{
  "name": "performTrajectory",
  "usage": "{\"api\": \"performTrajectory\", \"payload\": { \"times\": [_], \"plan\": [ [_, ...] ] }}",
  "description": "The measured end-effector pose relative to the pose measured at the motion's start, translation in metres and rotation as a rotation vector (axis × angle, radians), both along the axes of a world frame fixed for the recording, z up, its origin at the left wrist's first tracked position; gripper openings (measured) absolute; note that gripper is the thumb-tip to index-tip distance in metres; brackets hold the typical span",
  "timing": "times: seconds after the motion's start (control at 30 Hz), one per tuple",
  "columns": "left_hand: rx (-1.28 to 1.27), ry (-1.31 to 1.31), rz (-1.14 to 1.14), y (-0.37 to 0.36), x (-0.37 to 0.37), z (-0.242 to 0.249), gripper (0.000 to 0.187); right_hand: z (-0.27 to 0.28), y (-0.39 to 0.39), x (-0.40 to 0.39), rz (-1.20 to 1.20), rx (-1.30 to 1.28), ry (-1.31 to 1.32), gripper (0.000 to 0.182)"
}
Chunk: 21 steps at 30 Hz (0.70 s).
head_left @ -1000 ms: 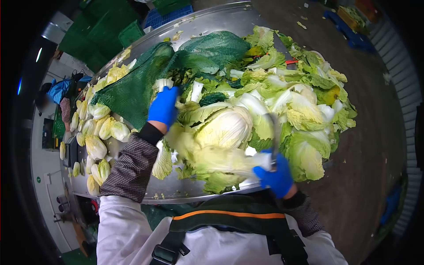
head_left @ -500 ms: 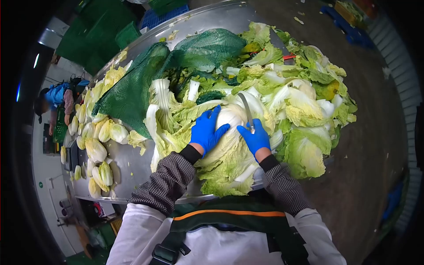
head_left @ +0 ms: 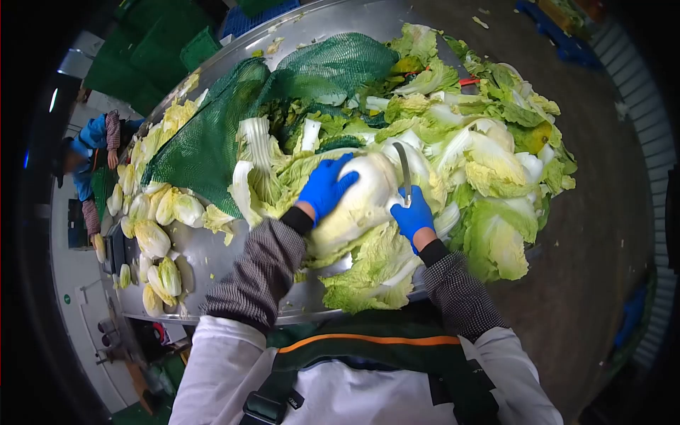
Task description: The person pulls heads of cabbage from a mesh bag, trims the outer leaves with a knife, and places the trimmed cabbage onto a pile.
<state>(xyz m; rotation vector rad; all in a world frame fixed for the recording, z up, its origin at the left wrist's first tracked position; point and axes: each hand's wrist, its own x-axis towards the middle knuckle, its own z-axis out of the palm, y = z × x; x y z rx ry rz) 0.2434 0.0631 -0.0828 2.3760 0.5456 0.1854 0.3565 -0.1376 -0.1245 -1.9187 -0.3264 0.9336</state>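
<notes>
A pale napa cabbage (head_left: 363, 205) lies on its side in front of me, its white base pointing up and to the right. My left hand (head_left: 325, 190), in a blue glove, grips its left side with the thumb across the top. A knife with a curved blade (head_left: 406, 168) is in my right hand (head_left: 414, 219), also blue-gloved, just right of the cabbage. Its blade points away from me, and the fingers hide its handle. Below the cabbage, loose outer leaves (head_left: 375, 273) spread towards the table's front edge.
A heap of cabbage leaves (head_left: 489, 163) covers the right side of the metal table (head_left: 227, 273). Green netting (head_left: 205, 145) lies at the back left. Trimmed cabbages (head_left: 152, 239) line the left side, where another person in blue (head_left: 91, 134) works.
The cabbage has turned and shows more of its pale side, with leaves lying apart below it. My left hand has shifted slightly left; my right hand with the knife has moved slightly right.
</notes>
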Motion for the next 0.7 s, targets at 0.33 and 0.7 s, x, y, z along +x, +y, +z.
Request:
{"api": "performTrajectory", "payload": {
  "times": [0.33,0.7],
  "plan": [
    [0.401,0.198,0.062,-0.070,0.002,0.053,0.097,0.001,-0.008,-0.036,-0.144,0.171,-0.058,0.038],
    [-0.624,-0.002,-0.011,0.045,0.015,0.031,0.083,0.091,-0.063,0.000,-0.184,0.319,-0.319,0.035]
  ]
}}
